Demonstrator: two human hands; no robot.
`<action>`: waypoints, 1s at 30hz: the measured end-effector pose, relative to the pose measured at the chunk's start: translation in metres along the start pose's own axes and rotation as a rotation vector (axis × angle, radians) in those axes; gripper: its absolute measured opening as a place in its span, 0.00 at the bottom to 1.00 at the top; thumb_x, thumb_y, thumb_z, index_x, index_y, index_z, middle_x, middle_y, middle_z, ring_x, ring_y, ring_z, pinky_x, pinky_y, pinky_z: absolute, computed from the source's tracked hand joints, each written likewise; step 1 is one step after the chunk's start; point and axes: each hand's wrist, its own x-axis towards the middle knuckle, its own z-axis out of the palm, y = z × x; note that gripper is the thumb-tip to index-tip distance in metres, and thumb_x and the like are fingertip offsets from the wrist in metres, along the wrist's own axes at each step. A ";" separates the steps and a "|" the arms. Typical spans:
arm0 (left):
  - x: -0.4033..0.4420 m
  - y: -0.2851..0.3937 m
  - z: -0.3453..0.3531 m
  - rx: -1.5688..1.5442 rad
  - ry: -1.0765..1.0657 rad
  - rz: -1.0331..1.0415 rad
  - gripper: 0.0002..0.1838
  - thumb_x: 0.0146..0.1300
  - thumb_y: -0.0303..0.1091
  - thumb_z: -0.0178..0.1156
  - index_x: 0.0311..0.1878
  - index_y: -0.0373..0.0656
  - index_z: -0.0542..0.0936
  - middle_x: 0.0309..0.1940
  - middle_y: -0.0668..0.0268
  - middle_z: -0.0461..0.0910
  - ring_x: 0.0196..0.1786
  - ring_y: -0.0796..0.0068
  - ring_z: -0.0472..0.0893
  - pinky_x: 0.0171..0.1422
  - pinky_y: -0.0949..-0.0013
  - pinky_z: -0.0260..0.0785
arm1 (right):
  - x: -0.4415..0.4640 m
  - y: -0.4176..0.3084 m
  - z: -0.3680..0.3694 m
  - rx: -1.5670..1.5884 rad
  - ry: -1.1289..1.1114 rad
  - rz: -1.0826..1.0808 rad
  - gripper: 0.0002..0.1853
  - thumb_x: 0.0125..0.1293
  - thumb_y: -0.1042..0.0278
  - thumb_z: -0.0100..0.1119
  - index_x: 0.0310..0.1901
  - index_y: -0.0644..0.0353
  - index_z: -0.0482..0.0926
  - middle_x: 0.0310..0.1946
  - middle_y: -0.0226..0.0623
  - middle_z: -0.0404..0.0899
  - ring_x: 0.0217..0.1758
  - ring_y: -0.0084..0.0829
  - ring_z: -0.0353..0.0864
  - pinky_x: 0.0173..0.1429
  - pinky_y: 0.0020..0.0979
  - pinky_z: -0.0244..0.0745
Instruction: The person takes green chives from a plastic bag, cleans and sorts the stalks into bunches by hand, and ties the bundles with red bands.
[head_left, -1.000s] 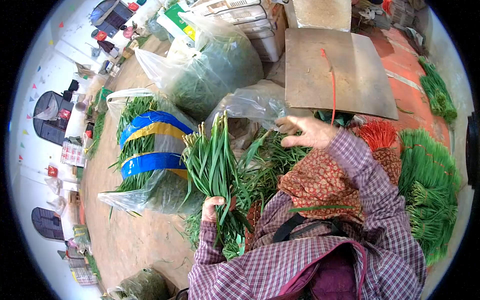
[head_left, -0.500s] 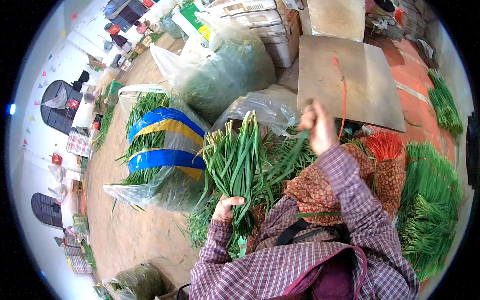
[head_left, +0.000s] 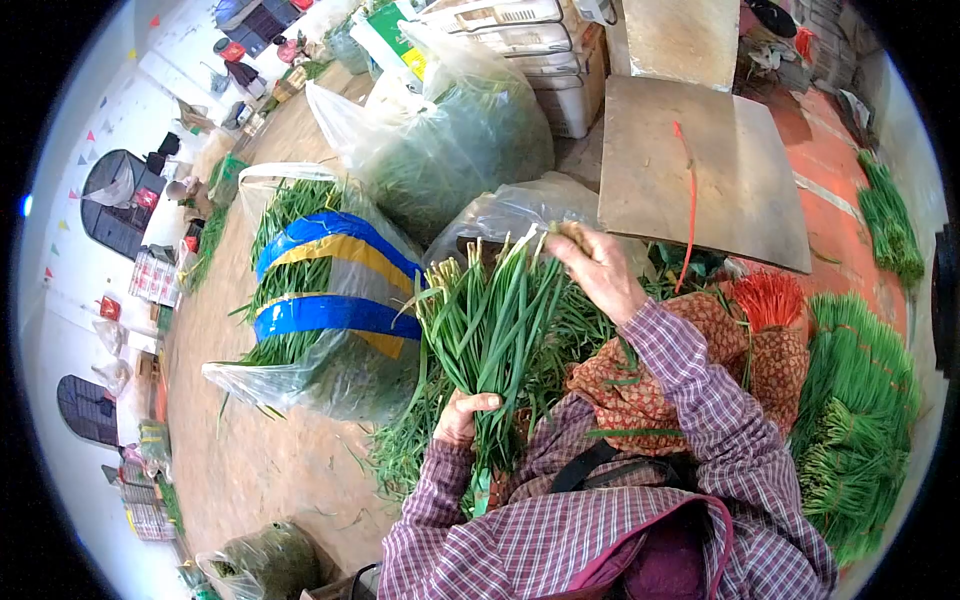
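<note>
My left hand [head_left: 468,415] is closed around the lower, leafy part of a bunch of garlic chives [head_left: 490,325]. The bunch stands upright, its pale cut ends pointing up and fanned out. At the bunch's upper right, my right hand [head_left: 600,268] has its fingers pinched at the pale ends of some chive stalks. Loose chive leaves [head_left: 590,320] lie behind the bunch, over my lap. A patterned cloth [head_left: 640,385] covers my leg, with a bundle of red ties [head_left: 768,300] standing on it.
An open plastic bag of greens with blue and yellow bands [head_left: 340,325] stands to the left. Behind it is a larger clear bag [head_left: 460,140]. A flat board [head_left: 700,170] holds one red tie [head_left: 690,210]. Tied chive bundles [head_left: 855,420] are stacked on the right.
My right hand has come left and down from beside the board to the top of the bunch. My left hand stays on the bunch, whose stalks are spread a little wider.
</note>
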 end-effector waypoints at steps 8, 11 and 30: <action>0.016 -0.028 -0.017 -0.029 -0.086 0.056 0.27 0.41 0.40 0.68 0.43 0.31 0.77 0.27 0.57 0.80 0.26 0.65 0.78 0.28 0.66 0.70 | 0.016 -0.011 -0.050 0.377 0.436 -0.031 0.16 0.71 0.48 0.49 0.38 0.53 0.76 0.29 0.24 0.75 0.27 0.18 0.70 0.31 0.24 0.71; 0.011 -0.025 -0.017 -0.079 -0.111 0.059 0.26 0.41 0.39 0.68 0.43 0.31 0.77 0.26 0.58 0.79 0.24 0.65 0.77 0.27 0.66 0.68 | 0.025 -0.016 -0.101 0.589 0.527 -0.014 0.15 0.71 0.48 0.49 0.37 0.51 0.73 0.21 0.22 0.69 0.21 0.18 0.67 0.26 0.24 0.69; 0.015 -0.023 0.005 -0.198 -0.133 0.020 0.33 0.43 0.32 0.69 0.56 0.35 0.75 0.49 0.59 0.80 0.50 0.67 0.80 0.58 0.65 0.72 | -0.015 -0.011 0.010 0.473 0.206 0.226 0.15 0.67 0.51 0.57 0.42 0.54 0.77 0.28 0.17 0.68 0.25 0.10 0.60 0.27 0.18 0.57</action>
